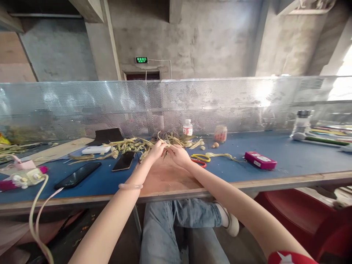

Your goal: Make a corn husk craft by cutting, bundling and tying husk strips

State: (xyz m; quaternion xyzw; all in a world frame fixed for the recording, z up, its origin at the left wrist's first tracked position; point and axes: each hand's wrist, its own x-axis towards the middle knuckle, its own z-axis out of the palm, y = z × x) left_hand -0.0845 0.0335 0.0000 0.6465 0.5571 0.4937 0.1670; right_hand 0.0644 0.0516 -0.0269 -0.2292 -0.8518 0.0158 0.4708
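Observation:
My left hand (157,149) and my right hand (178,154) meet over a brown board (165,178) on the blue table (288,157). Both are pinched shut on a dried green plant strip (165,147) held between them. A clear bangle (130,186) sits on my left wrist. A heap of dried leaves and stalks (132,145) lies just behind my hands. Scissors with yellow and red handles (200,159) rest right of my right hand.
Two dark phones (77,175) (123,161), a white power bank (96,149), a small bottle (187,128), a patterned cup (220,133), a pink box (260,160) lie on the table. A perforated metal screen (176,106) backs it. Red stool (297,216) at right.

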